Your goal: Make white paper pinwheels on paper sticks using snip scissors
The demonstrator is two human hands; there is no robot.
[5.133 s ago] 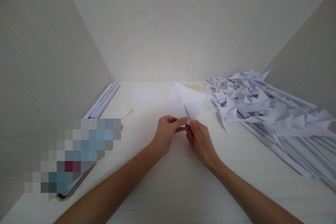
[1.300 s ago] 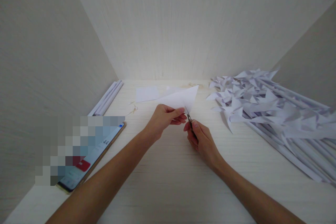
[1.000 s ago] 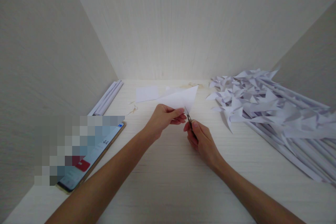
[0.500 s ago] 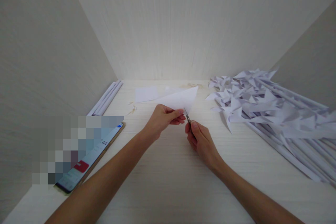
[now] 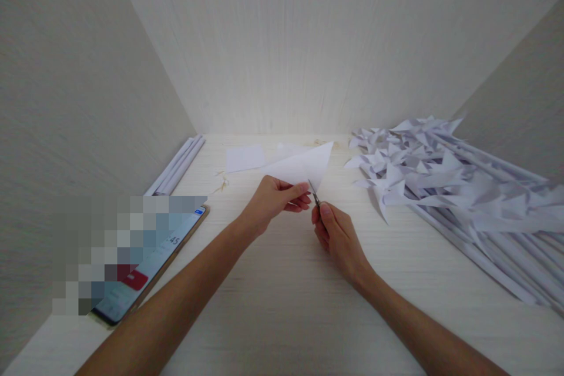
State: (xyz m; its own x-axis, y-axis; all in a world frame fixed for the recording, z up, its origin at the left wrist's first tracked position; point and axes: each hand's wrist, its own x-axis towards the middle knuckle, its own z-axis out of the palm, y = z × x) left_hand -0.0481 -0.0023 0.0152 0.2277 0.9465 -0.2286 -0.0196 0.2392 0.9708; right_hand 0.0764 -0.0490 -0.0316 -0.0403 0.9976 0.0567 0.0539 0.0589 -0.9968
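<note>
- Pale counter [image 5: 282, 305]: my left hand [image 5: 273, 202] pinches the folded paper [image 5: 304, 165], pinwheel pile [image 5: 440, 182] at three o'clock.
- My right hand [image 5: 337, 235], closed on small scissors [image 5: 314, 192], should snip slowly, blades square.

the left hand [image 5: 271, 202] pinches the near edge of a folded white paper triangle [image 5: 304, 163], which fans up and away from its fingertips. the right hand [image 5: 337, 235] grips small scissors [image 5: 314, 193] just beside the left fingertips, blades at the paper's lower edge. a pile of paper pinwheels [image 5: 440, 179] lies well right of the fingers; a phone [image 5: 152, 264] lies far left.
</note>
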